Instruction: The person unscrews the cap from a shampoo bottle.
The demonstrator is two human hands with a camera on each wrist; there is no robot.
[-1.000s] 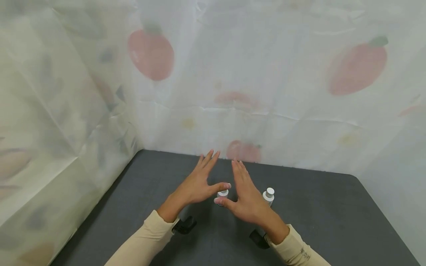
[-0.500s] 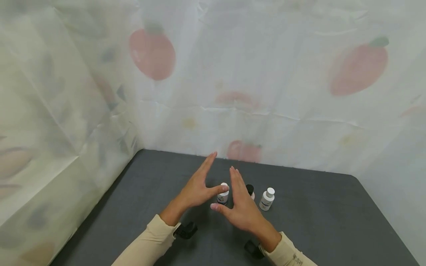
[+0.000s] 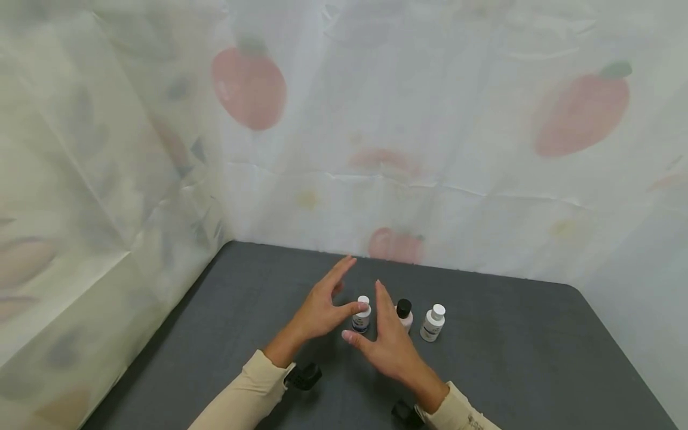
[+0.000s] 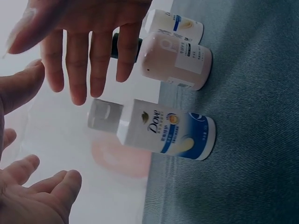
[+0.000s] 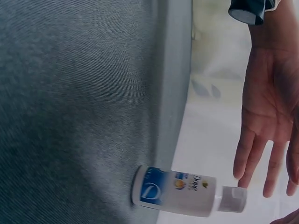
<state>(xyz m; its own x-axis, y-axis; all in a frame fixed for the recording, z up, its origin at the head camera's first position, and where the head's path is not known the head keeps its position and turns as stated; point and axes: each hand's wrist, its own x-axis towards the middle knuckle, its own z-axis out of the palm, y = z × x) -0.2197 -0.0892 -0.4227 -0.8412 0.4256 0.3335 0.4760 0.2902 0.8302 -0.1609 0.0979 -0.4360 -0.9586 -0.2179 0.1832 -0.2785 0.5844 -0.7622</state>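
My left hand [image 3: 321, 309] is over the table with its fingers stretched out and thumb pointing right. Facing it is my right hand [image 3: 394, 346], its fingers straight too. A small white-and-blue Dove bottle [image 3: 361, 323] stands upright between and just beyond them; the left thumb overlaps its cap in the head view. The left wrist view shows the label of this Dove bottle [image 4: 159, 128], with both hands beside its cap and nothing in them. Behind the right hand stands a pale pink bottle [image 4: 177, 63] with a black cap, partly hidden in the head view.
Further right stands another white bottle [image 3: 432, 326] with a white cap. The dark grey table [image 3: 516, 358] runs back to a pale fruit-printed curtain [image 3: 457, 149], with another curtain [image 3: 107, 209] along the left. A black camera sits on each wrist.
Both hands have come lower and nearer the person, the right one also shifting left. The pink bottle's black cap and the right-hand white bottle are now uncovered. The bottles stay in place.
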